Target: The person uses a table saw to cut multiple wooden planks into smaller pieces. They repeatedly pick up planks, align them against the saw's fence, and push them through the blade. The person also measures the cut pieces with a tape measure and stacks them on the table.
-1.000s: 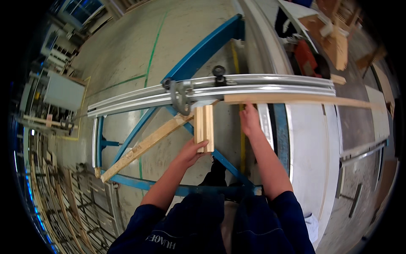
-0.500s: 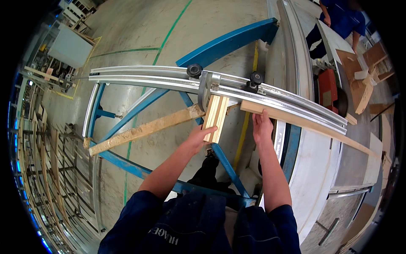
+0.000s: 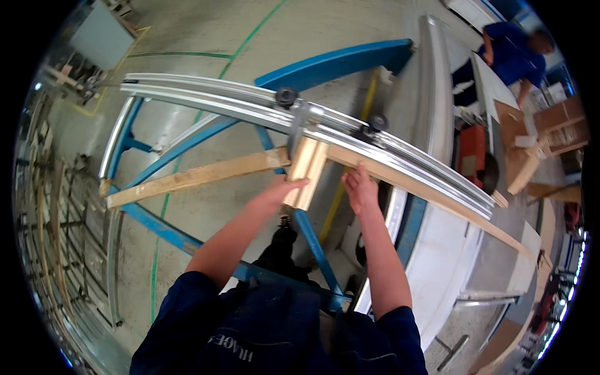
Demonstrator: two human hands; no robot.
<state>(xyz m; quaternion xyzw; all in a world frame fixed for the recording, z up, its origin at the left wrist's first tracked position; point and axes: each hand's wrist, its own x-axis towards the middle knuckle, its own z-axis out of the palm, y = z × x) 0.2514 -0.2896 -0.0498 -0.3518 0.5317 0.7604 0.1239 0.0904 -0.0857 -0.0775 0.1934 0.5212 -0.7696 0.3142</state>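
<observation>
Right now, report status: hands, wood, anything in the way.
Left hand grips wood block against the rail. Right hand flat on long strip under the rail. Second strip lies left. Nothing blocking the hands.

1. The metal rail runs across in front of me, left to right.
2. A short wood block sits just below the rail, near its middle.
3. My left hand touches the block's lower left side.
4. My right hand rests right of the block, under the rail.
5. A long wood strip stretches left from the block, below the rail.
6. Another strip runs right of the block along the rail's underside.
7. A person stands behind the rail, far right.
</observation>
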